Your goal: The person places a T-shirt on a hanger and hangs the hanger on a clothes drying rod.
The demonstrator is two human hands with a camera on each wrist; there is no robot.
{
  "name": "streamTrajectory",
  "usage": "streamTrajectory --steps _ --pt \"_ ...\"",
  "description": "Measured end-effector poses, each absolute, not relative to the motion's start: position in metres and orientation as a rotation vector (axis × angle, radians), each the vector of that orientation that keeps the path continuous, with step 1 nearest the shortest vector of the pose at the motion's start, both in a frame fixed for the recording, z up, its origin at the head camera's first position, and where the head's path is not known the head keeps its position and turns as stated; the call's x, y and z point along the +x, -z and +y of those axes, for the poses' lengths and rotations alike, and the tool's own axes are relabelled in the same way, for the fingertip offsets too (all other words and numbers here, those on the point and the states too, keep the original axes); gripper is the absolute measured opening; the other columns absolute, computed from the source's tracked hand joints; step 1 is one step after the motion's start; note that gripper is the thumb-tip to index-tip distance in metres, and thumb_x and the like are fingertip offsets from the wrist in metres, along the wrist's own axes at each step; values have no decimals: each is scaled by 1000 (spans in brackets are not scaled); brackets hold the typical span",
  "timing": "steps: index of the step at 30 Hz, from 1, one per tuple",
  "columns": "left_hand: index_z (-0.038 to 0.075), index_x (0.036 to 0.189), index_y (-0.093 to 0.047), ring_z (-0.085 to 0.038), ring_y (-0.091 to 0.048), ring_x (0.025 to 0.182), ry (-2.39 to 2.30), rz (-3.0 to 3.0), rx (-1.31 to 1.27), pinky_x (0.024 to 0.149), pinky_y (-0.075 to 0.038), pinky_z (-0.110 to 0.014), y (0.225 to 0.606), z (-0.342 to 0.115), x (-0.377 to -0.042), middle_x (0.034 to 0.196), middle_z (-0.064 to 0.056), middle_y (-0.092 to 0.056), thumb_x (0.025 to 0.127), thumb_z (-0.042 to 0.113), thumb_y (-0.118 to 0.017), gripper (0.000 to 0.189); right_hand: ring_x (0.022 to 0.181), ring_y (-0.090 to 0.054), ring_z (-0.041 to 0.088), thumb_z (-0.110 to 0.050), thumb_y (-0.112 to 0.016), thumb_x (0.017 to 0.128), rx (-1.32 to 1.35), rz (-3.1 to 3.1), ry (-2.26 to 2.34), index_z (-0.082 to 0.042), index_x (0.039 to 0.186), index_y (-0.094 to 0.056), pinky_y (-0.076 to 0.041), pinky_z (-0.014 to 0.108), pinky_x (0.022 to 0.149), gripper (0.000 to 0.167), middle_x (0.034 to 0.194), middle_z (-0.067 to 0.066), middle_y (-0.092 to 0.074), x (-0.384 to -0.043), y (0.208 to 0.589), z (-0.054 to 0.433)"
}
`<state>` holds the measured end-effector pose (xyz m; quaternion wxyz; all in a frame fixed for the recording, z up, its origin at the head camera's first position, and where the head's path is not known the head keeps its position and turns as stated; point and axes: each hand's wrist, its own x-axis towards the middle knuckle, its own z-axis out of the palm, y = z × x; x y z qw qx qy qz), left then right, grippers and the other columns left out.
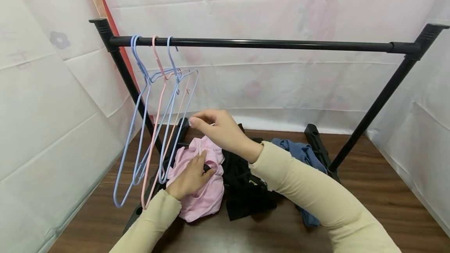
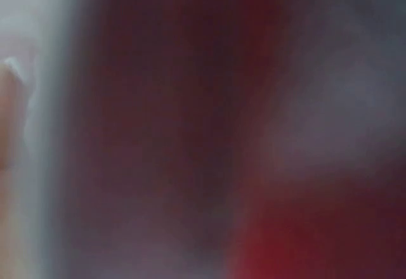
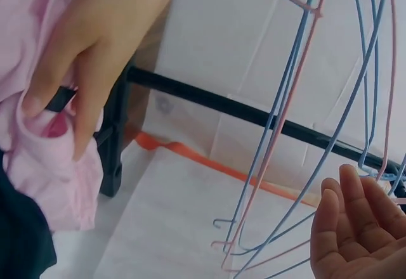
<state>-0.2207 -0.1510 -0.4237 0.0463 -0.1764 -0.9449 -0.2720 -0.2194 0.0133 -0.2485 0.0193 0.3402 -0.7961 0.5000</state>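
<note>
A pink garment (image 1: pixel 205 202) lies crumpled on the floor below the hangers. My left hand (image 1: pixel 191 177) rests on it, and the right wrist view shows those fingers stretched over a fold of the cloth. A small black piece shows between thumb and fingers. Raised above the clothes, my right hand (image 1: pixel 219 128) is just right of the hangers, its fingers loosely bent around nothing. Blue hangers (image 1: pixel 128 155) and a pink hanger (image 1: pixel 154 139) hang together at the left end of the black rail (image 1: pixel 267 45). The left wrist view is a dark red blur.
A black garment (image 1: pixel 242 190) lies right of the pink one, and a blue garment (image 1: pixel 299 149) lies farther right, partly behind my right sleeve. Slanted black posts (image 1: pixel 379 95) carry the rail at both ends. White sheeting (image 1: pixel 281 18) encloses the back and sides.
</note>
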Motion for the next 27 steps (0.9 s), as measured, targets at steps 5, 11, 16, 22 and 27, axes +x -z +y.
streamTrajectory --steps 5,11,16,22,27 --pt "-12 150 -21 -45 -37 138 830 -2916 -524 114 -32 -55 424 -152 -221 146 -35 -38 98 32 -59 78 97 -68 11 -35 -55 100 1055 -2454 -1697 -13 112 -72 -55 26 81 30 101 2 -74 -218 246 0" --pt "-11 151 -19 -44 -33 141 840 -2943 -517 115 -30 -55 423 -152 -221 150 -32 -34 98 33 -58 79 92 -67 17 -36 -56 100 1050 -2429 -1828 -9 108 -72 -56 24 78 33 96 8 -74 -216 244 -14" --pt "-12 150 -20 -45 -36 139 827 -2924 -549 114 -31 -55 424 -153 -222 148 -34 -37 98 34 -57 79 89 -68 15 -37 -56 99 1066 -2425 -1845 -8 107 -72 -56 25 79 34 95 7 -74 -214 243 -22" --pt "-10 152 -17 -46 -32 141 838 -2955 -530 114 -30 -56 426 -154 -223 152 -33 -31 99 36 -55 79 85 -68 12 -37 -58 99 1020 -2402 -1867 -10 101 -74 -54 22 76 32 90 3 -74 -214 242 -30" --pt "-9 152 -18 -47 -32 141 833 -2946 -530 114 -29 -58 427 -153 -222 152 -33 -32 99 36 -55 79 85 -70 16 -38 -59 98 1006 -2377 -1886 -11 98 -75 -54 23 76 30 88 4 -75 -212 240 -36"
